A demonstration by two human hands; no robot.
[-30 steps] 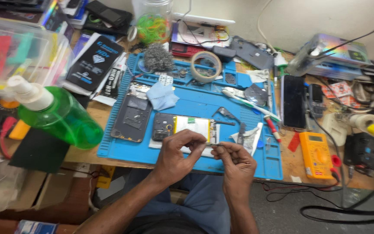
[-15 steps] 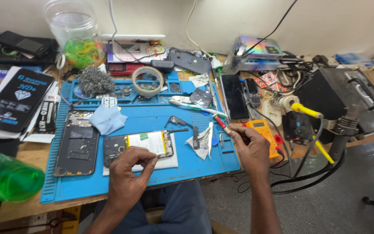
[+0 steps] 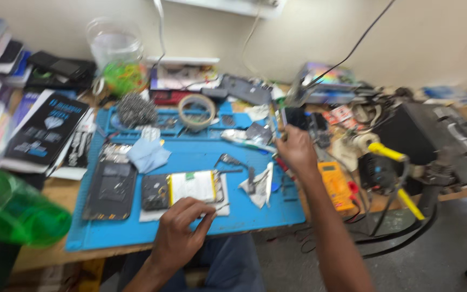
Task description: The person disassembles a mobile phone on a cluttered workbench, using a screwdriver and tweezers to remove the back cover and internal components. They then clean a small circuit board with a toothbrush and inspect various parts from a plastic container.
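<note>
My left hand [image 3: 182, 230] rests at the near edge of the blue work mat [image 3: 277, 205]. Its fingers are pinched narrow against the lower right corner of the opened phone [image 3: 187, 189], which lies flat on a white sheet at the middle of the mat, its pale battery face up. Whether a small part sits between those fingers I cannot tell; the frame is blurred.

My right hand [image 3: 297, 147] is raised over the mat's far right edge. Its fingers are closed around a small dark object [image 3: 296, 117]; its kind I cannot make out.

Hazards noted:

1. The right forearm crosses above the yellow multimeter [image 3: 335, 184] and the loose white tissue [image 3: 259, 184] with tools lying on it. A low return sweep could drag these off the mat's right edge.
2. The phone is held by one corner only. Sideways pressure from the left fingers could slide it on the white sheet or strain its exposed parts.
3. The green spray bottle [image 3: 17, 213] stands at the near left corner of the table, close to my left elbow's path. Knocked over, it could wet the dark back cover [image 3: 109, 189] and the open phone beside it.
4. Cables trail off the right edge of the table by the yellow-handled tool [image 3: 390, 157]; a snag there could pull equipment down.
</note>
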